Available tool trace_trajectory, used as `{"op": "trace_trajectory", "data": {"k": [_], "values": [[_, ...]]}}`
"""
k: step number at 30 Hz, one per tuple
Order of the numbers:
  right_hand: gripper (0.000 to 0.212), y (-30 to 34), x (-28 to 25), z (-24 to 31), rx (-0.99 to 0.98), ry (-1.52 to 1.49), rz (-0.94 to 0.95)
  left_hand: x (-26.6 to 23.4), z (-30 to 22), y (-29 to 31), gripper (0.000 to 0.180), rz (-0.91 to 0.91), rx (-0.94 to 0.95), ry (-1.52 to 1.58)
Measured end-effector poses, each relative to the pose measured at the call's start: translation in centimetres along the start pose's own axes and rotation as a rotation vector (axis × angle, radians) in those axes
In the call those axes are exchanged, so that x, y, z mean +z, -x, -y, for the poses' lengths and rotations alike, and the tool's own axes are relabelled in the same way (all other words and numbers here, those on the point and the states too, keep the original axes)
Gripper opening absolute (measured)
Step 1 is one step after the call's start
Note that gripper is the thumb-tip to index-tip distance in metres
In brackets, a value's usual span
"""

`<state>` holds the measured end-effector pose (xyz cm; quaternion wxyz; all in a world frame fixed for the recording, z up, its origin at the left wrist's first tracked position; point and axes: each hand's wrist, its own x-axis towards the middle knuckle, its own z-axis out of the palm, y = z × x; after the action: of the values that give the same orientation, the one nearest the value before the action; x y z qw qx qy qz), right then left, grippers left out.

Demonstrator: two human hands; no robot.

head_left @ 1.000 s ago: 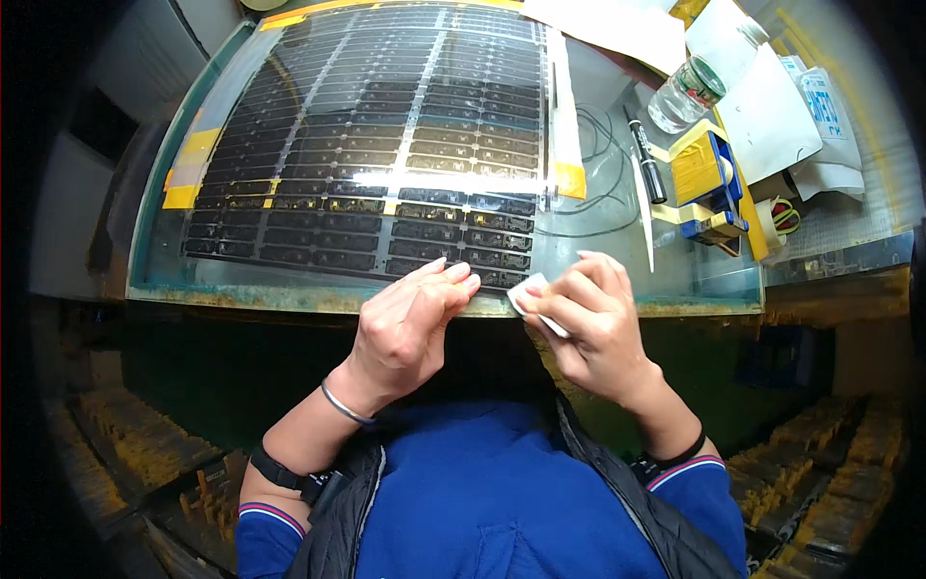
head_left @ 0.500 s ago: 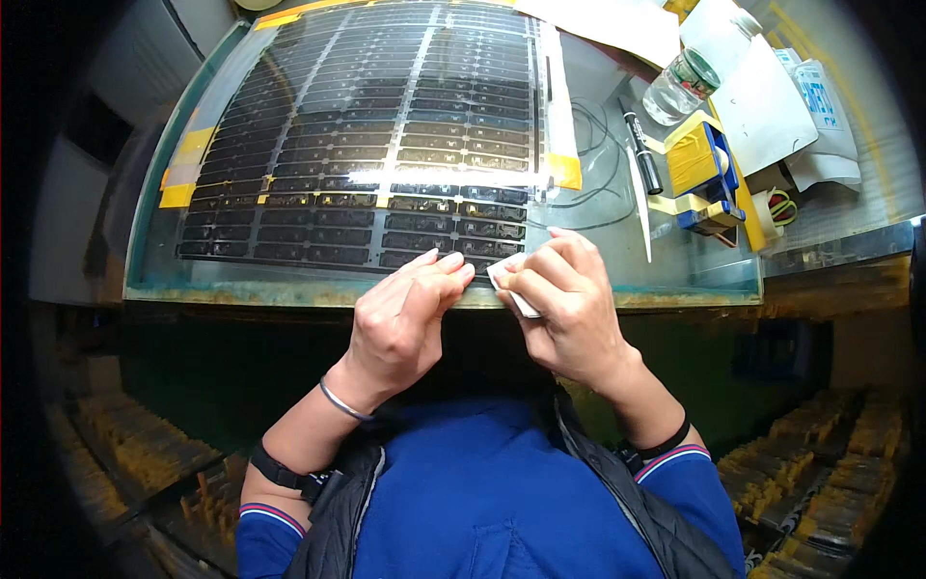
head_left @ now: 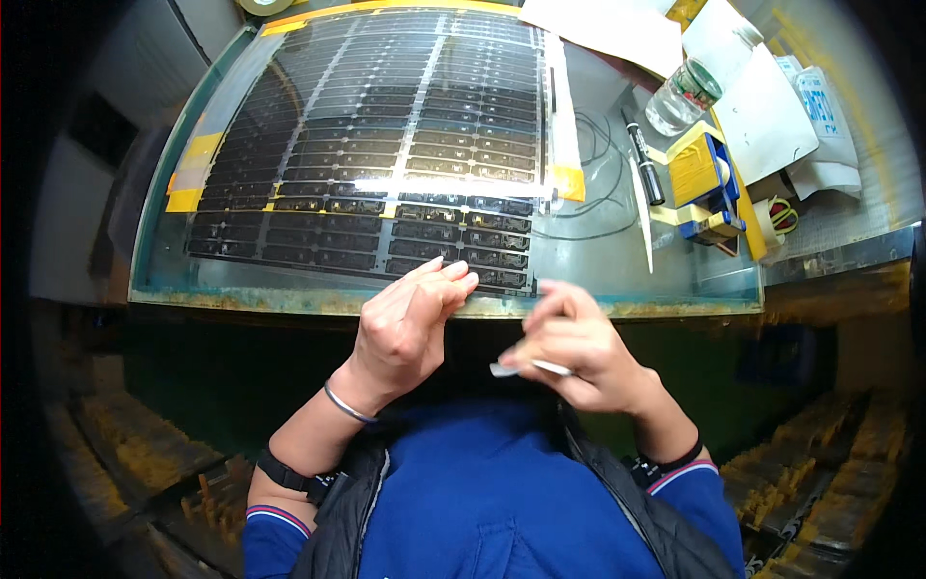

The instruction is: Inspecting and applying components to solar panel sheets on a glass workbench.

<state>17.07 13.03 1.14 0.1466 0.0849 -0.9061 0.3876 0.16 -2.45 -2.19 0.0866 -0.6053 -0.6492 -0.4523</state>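
Note:
A large dark film sheet (head_left: 362,145) printed with rows of rectangular panels lies on the glass table (head_left: 598,289), with yellow tape at its sides. My left hand (head_left: 410,309) is closed at the sheet's near edge, its fingertips pressed together over the border. Whatever may be between those fingers is hidden. Just in front of the table edge and close to my body, my right hand (head_left: 579,352) grips a small white folded piece (head_left: 552,368), which may be paper or cloth. Motion blurs its fingers slightly.
To the right lie a black marker (head_left: 644,159), a slim white pointed tool (head_left: 641,212) and a blue tape dispenser (head_left: 709,183) with yellow tape. A clear jar (head_left: 683,96), white paper (head_left: 762,116) and a thin dark cable (head_left: 608,145) are farther back.
My right hand has drawn back from the sheet's near edge toward my body, carrying the white folded piece. My left hand has barely moved.

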Motion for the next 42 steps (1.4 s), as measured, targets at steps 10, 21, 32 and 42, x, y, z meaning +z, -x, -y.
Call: {"op": "trace_trajectory", "data": {"k": [10,21,32,42], "values": [[0.018,2.3,-2.2,-1.5,0.661,-0.321,-0.831,0.1,-0.3,-1.3,0.009,0.023,-0.045,0.016],[0.02,-1.0,-7.5,-4.7,0.561,0.788,-0.577,1.0,-2.8,-2.4,0.019,0.156,0.288,0.108],[0.026,0.3,-7.3,-5.2,0.665,0.82,-0.473,3.6,-4.0,-4.0,0.01,0.319,0.307,0.076],[0.024,6.5,-5.0,0.4,0.451,0.284,-0.5,5.6,-3.9,-5.0,0.015,0.246,0.179,-0.005]]}}
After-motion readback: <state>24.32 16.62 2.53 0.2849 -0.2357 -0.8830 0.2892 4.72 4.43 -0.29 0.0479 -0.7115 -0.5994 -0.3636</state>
